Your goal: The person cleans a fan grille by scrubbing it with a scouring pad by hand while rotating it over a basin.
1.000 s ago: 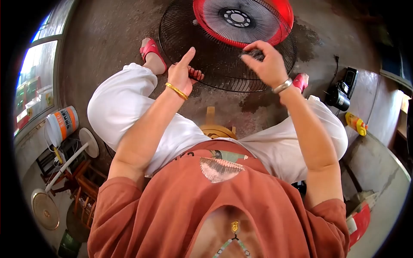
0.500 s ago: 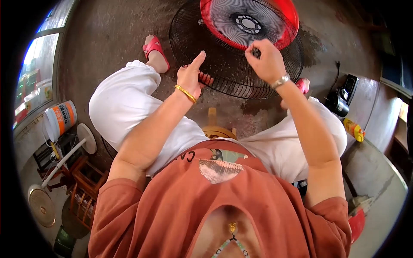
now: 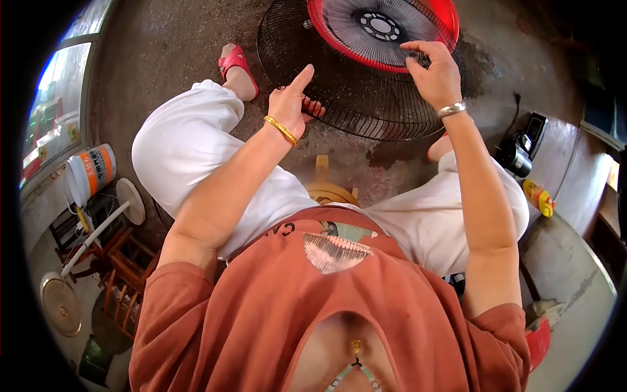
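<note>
A large round black wire fan grille (image 3: 366, 121) is tilted up between my knees. My left hand (image 3: 290, 101) grips its near left rim, thumb raised and fingers curled under the wire. My right hand (image 3: 434, 72) is above the grille's right part, thumb and fingers curled towards each other around something small and dark that I cannot make out. Just beyond, a second wire grille with a grey centre (image 3: 381, 26) lies in a red basin (image 3: 447, 16), partly behind the black grille.
A wooden stool (image 3: 330, 193) is under me. On the left are a white bucket (image 3: 98, 171), a stand with a round base (image 3: 132, 201) and wooden chairs (image 3: 130, 258). At the right lie a black motor (image 3: 516, 160) and a yellow bottle (image 3: 539, 198).
My right hand has moved to the right and slightly up, over the grille's right side. My left hand keeps its hold on the rim, and the grille has shifted slightly to the right.
</note>
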The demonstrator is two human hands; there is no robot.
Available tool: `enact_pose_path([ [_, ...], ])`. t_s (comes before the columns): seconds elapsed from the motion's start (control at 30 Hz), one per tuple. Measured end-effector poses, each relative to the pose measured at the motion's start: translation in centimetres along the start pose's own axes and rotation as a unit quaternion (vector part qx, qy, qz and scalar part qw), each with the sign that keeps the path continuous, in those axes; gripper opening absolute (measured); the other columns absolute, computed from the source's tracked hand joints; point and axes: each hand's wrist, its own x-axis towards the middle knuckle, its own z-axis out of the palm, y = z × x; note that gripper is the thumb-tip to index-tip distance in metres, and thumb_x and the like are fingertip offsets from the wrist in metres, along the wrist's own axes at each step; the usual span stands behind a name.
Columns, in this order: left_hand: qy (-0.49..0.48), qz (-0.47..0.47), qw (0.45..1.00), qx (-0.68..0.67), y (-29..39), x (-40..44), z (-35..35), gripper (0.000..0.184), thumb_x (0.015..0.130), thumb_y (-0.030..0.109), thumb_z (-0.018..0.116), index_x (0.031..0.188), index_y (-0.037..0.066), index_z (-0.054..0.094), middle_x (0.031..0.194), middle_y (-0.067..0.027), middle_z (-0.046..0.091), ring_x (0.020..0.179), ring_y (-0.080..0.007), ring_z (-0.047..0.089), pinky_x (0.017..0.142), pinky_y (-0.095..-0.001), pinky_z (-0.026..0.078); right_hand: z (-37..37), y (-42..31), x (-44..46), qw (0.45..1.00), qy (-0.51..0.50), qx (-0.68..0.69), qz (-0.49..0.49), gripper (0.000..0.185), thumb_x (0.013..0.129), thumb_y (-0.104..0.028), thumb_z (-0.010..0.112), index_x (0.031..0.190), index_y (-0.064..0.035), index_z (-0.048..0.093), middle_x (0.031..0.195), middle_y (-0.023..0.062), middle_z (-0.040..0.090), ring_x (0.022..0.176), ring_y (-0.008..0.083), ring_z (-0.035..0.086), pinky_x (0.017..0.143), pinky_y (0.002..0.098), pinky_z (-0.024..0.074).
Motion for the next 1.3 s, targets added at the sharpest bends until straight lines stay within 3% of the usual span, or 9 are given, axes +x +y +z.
enact_pose_path([
  [0.13, -0.012, -0.001, 1.0, 0.006, -0.1, 0.3, -0.2, 0.047, 0.075, 0.03, 0.081, 0.073, 0.006, 0.04, 0.062, -0.0028, 0.039, 0.046, -0.0169, 0.045, 0.046, -0.036, 0.052, -0.6, -0.4, -1.3, 0.986, -0.159, 0.028, 0.032, 0.007, 0.076, -0.015, 0.066, 0.079, -0.0142, 0.072, 0.082, 0.0066, 0.062, 0.082, 0.027, 0.061, 0.073, 0.037, 0.0485],
  [0.27, 0.0, -0.006, 1.0, -0.005, -0.2, 0.4, -0.1, 0.047, 0.075, 0.031, 0.081, 0.071, 0.008, 0.04, 0.062, -0.0022, 0.038, 0.046, -0.0166, 0.044, 0.046, -0.0352, 0.051, -0.6, -2.0, -1.7, 0.991, -0.121, 0.045, 0.03, 0.009, 0.074, -0.019, 0.072, 0.079, -0.0123, 0.072, 0.08, 0.0061, 0.061, 0.08, 0.0262, 0.06, 0.071, 0.0359, 0.0478],
  [0.47, -0.016, 0.001, 1.0, -0.001, -0.1, 0.2, -0.3, 0.049, 0.074, 0.031, 0.081, 0.067, 0.01, 0.038, 0.061, -0.0018, 0.037, 0.045, -0.0166, 0.044, 0.045, -0.0355, 0.051, 0.2, -2.7, -1.6, 0.994, -0.086, -0.043, -0.05, 0.006, 0.072, -0.019, 0.073, 0.077, -0.0156, 0.072, 0.077, 0.0031, 0.06, 0.079, 0.0243, 0.058, 0.069, 0.035, 0.0474],
  [0.97, -0.019, -0.008, 0.999, -0.031, -0.6, -0.3, -0.4, 0.047, 0.074, 0.029, 0.081, 0.073, 0.009, 0.039, 0.063, -0.0038, 0.041, 0.045, -0.0166, 0.046, 0.045, -0.0362, 0.053, 0.2, -4.2, -0.2, 0.969, -0.165, -0.161, -0.089, 0.004, 0.071, -0.017, 0.069, 0.073, -0.0137, 0.069, 0.079, 0.0033, 0.059, 0.08, 0.0254, 0.057, 0.072, 0.0374, 0.0487],
  [1.07, -0.005, -0.012, 1.0, -0.009, -0.6, -0.8, -0.2, 0.05, 0.076, 0.033, 0.08, 0.068, 0.011, 0.037, 0.062, -0.0015, 0.035, 0.048, -0.0173, 0.043, 0.051, -0.0367, 0.051, 0.4, -4.3, -0.2, 0.964, -0.183, -0.181, -0.066, 0.007, 0.071, -0.019, 0.068, 0.073, -0.0131, 0.068, 0.081, 0.0049, 0.06, 0.082, 0.0266, 0.057, 0.072, 0.0388, 0.0488],
  [1.3, -0.012, -0.02, 1.0, -0.02, -1.1, -0.8, -0.4, 0.048, 0.077, 0.032, 0.079, 0.071, 0.01, 0.037, 0.063, -0.0014, 0.035, 0.049, -0.0167, 0.042, 0.052, -0.0372, 0.052, 0.8, -4.3, -0.3, 0.959, -0.207, -0.188, -0.044, 0.012, 0.071, -0.021, 0.067, 0.075, -0.0095, 0.066, 0.084, 0.0102, 0.06, 0.086, 0.0285, 0.059, 0.076, 0.0398, 0.0492],
])
